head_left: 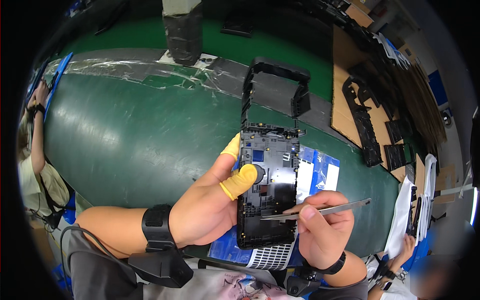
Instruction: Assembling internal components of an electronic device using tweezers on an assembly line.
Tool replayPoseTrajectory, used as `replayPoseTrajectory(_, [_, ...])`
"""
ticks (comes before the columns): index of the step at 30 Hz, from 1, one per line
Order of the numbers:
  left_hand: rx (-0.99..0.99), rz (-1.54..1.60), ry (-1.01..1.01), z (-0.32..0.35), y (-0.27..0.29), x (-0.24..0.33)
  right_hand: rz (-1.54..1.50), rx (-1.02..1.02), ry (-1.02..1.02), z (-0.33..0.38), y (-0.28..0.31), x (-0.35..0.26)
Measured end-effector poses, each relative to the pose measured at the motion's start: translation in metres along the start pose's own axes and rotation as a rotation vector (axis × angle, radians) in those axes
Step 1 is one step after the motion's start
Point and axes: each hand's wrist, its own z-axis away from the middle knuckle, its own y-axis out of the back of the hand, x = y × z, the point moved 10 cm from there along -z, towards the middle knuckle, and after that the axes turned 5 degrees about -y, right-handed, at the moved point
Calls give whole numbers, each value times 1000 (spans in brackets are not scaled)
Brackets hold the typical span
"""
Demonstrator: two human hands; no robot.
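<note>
My left hand (210, 195), with yellow finger cots on its thumb and a finger, grips the left edge of a black plastic device housing (277, 187). The housing is tilted upright, its ribbed inner face with small brass-coloured inserts toward me. An open frame forms its upper part. Between thumb and fingers of my right hand (327, 225) are metal tweezers (335, 208), their tips over the lower part of the housing. Whether the tips touch it or pinch anything, I cannot tell. Behind the housing lies a blue-and-white sheet (320, 170), and below it a white grid-patterned sheet (270, 256).
The green table (135, 135) has a grey taped strip and a wrapped post (182, 35) at its far side. On the right, cardboard (342, 115) bears several black plastic frames (367, 135). White bags (400, 215) lie nearby. Other people's hands (42, 92) show at both sides.
</note>
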Motion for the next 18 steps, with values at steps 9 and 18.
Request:
replayPoseTrajectory(9, [-27,16,-6,1,-2,1,-85,-48,27,0,-1,0])
replayPoseTrajectory(18, [-17,27,-5,1,-2,2,-33,-15,34,0,-2,1])
